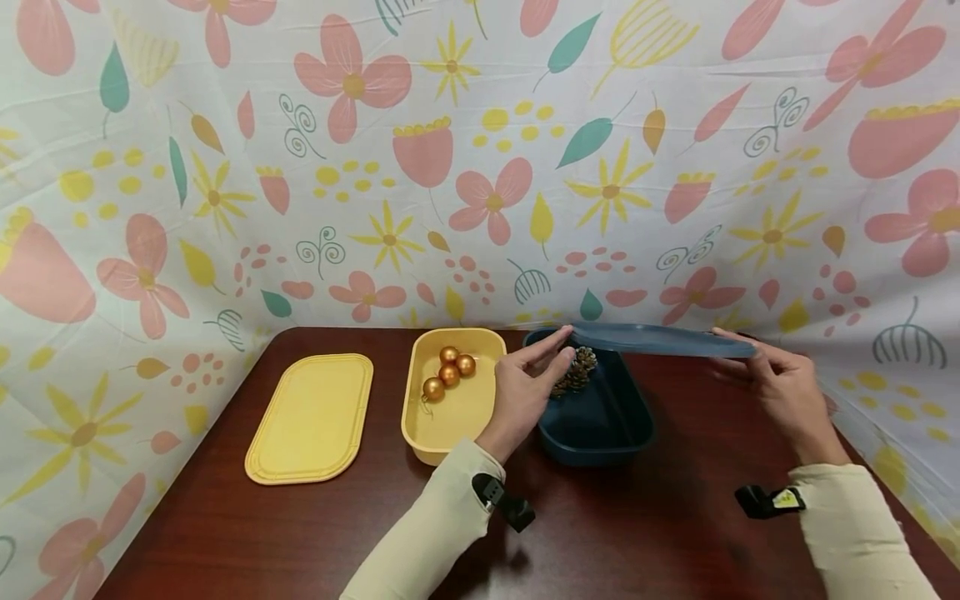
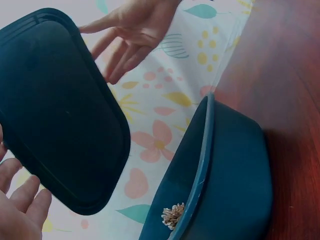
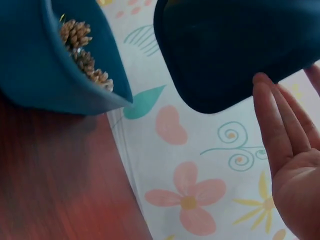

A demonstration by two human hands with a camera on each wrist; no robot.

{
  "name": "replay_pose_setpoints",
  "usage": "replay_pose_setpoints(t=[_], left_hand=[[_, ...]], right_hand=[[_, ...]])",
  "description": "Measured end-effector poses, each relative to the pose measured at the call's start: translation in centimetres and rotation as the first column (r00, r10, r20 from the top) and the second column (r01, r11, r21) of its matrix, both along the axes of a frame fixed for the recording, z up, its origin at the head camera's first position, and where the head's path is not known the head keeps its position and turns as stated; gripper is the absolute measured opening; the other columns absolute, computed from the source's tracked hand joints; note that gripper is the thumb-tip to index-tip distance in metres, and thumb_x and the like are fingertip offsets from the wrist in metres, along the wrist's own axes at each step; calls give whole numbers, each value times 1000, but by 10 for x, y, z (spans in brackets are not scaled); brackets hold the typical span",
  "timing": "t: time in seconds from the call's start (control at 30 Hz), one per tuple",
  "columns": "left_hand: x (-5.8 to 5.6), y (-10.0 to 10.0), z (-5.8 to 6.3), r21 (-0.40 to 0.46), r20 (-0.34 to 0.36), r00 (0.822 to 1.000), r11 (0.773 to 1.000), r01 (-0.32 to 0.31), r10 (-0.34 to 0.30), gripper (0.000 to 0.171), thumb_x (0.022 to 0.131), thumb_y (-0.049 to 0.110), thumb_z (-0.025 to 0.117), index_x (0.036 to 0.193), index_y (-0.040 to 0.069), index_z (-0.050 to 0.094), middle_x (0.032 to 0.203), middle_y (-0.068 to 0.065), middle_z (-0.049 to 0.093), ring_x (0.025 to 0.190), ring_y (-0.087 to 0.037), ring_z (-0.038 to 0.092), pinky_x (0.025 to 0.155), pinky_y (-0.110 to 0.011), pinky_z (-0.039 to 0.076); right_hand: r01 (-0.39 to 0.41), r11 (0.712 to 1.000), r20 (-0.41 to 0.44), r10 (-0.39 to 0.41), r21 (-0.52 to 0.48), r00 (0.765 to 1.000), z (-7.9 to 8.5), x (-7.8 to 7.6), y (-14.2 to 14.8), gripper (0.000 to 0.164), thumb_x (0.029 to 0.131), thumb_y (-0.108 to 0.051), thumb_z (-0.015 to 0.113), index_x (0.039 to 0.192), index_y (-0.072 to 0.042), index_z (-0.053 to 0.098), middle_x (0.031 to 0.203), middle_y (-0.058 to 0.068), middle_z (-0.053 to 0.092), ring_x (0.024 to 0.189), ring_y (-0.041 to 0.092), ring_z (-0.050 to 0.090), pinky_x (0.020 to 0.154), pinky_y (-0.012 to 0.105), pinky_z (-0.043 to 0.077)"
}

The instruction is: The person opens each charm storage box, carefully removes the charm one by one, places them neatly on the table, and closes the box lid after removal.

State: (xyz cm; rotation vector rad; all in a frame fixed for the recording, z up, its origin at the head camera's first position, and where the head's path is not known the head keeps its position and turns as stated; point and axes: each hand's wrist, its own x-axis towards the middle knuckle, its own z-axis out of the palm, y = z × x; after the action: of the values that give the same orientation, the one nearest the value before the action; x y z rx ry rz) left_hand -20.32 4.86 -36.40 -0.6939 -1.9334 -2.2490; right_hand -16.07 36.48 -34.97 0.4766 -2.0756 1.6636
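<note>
A dark blue lid (image 1: 660, 339) is held up between both hands, above the right part of a dark blue container (image 1: 600, 454) and the table beside it. The left hand (image 1: 525, 392) pinches the lid's left end with thumb and fingers. At the opposite end, the right hand (image 1: 791, 396) grips the edge, its thumb near and its fingers behind. Several brown pinecones (image 3: 82, 55) lie inside the blue container, partly hidden by the left hand in the head view. The lid's underside shows in both wrist views.
Left of the blue container stands a yellow container (image 1: 416, 417) with several copper-coloured baubles (image 1: 448, 374) inside. A yellow lid (image 1: 311, 421) lies flat on the dark wooden table (image 1: 285, 542) farther left. Behind hangs a flower-patterned cloth (image 1: 487, 125).
</note>
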Motion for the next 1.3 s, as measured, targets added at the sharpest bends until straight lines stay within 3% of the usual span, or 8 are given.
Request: replay_pose_setpoints(t=[0.17,0.27,0.37,0.43,0.53,0.7,0.83,1.3], left_hand=[[1,3,0,-26,-51,999,1000,14,-15,39,99,17,64,138,19,63,143,0,62,133,-19,59,112,-39,47],[3,4,3,-36,-66,998,999,15,-18,40,99,12,63,140,15,61,145,-3,60,134,-20,58,112,-43,46],[11,2,13,-59,-71,997,998,35,-39,41,100,11,61,141,10,59,146,-6,59,136,-20,55,113,-44,46],[17,1,20,-73,-78,996,996,46,-52,43,100,9,61,142,7,57,146,-10,57,136,-20,54,113,-41,46],[15,1,16,-91,-105,993,995,44,-54,43,100,15,62,144,15,57,147,-7,58,137,-15,54,114,-36,46],[5,5,3,-93,-148,987,995,44,-58,43,101,18,61,144,17,56,146,-6,59,137,-17,56,114,-34,46],[5,5,3,-95,-184,981,994,47,-64,43,102,17,58,145,13,55,148,-4,58,139,-17,53,115,-40,45],[6,11,7,-219,-270,963,974,-53,-8,52,99,31,63,147,40,48,150,19,51,140,-1,47,114,-31,47]], right_hand=[[-97,981,-38,92,-166,995,2,0,-3,39,107,-10,41,104,11,73,130,-7,71,105,5,73,91,15,57],[-66,983,-27,63,-172,998,3,0,-4,49,107,-12,41,68,7,64,129,-9,71,102,4,74,61,8,51],[-32,979,-10,31,-202,999,5,1,-4,54,107,-14,42,56,3,48,124,-12,73,88,1,75,34,26,25],[-14,974,-9,12,-228,1000,5,1,-3,53,107,-15,43,58,5,52,123,-12,73,59,2,67,34,34,13],[-32,966,-24,27,-255,999,6,-1,-4,44,107,-16,43,79,5,70,117,-9,76,60,3,68,39,14,37],[-124,928,-67,107,-352,992,8,-3,-6,33,107,-13,42,117,4,69,102,2,80,97,10,76,79,21,62],[-110,917,-60,95,-383,994,8,-2,-7,33,107,-14,43,105,3,71,102,4,80,95,12,77,78,22,62],[-80,881,-49,65,-466,997,14,1,-9,34,105,-18,46,101,4,72,98,8,80,91,15,78,76,23,63]])
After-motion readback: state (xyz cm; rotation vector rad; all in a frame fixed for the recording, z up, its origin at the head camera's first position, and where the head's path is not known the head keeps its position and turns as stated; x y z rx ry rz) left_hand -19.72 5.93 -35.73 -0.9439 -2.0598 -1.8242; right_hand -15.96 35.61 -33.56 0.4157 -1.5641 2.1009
